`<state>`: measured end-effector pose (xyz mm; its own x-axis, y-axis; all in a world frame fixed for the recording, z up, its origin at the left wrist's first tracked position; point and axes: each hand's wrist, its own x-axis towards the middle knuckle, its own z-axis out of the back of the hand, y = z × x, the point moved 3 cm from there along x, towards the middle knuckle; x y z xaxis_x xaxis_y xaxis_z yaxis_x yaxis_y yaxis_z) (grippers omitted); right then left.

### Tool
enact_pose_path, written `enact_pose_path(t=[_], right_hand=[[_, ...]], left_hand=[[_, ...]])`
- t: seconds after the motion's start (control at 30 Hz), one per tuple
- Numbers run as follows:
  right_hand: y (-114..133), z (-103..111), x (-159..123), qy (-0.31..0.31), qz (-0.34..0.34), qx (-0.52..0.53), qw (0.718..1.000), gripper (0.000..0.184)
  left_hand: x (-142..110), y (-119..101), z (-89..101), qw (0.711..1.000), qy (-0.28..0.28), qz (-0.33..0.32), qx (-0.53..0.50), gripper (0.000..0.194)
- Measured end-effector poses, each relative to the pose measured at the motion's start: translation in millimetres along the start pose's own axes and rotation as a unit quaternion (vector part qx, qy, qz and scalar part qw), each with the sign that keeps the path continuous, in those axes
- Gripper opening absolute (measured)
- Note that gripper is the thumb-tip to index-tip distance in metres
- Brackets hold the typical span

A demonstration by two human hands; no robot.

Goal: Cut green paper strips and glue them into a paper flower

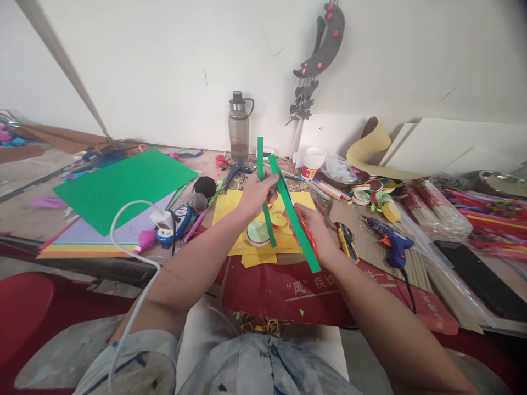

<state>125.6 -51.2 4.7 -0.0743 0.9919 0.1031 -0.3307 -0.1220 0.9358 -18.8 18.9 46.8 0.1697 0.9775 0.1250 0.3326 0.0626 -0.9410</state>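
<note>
Head view: I see the left hand (261,192) pinched closed on a green strip (267,224), thumb at a second green strip (294,215). Right hand (313,226) curled around red-handled scissors (309,236), blades up along the second strip; can't tell blade gap. Both strips over yellow sheets (225,214). Green sheet (127,189) lies left.

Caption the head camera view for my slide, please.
Left hand holding green paper strips, right hand gripping red-handled scissors, above yellow sheets, a blue glue gun nearby.
</note>
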Motion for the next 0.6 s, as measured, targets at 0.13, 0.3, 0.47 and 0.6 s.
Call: enact_pose_path(t=[0.13, 0.3, 0.47, 0.6], right_hand=[[-3, -3, 0, 0.011, -0.014, 0.027, 0.999, 0.031], [-4, -5, 1, 0.020, 0.005, 0.024, 1.000, 0.037], [-3, -3, 0, 0.007, 0.023, 0.015, 1.000, 0.036], [-8, 0, 3, -0.009, 0.024, 0.011, 1.000, 0.038]], left_hand=[[5, -3, 5.9, 1.000, -0.017, -0.017, -0.005, 0.036], [10, -3, 11.8, 0.999, -0.023, -0.038, -0.003, 0.034], [7, 5, 5.9, 0.999, 0.008, -0.040, 0.004, 0.034], [6, 12, 3.1, 0.999, 0.019, -0.039, -0.008, 0.034]])
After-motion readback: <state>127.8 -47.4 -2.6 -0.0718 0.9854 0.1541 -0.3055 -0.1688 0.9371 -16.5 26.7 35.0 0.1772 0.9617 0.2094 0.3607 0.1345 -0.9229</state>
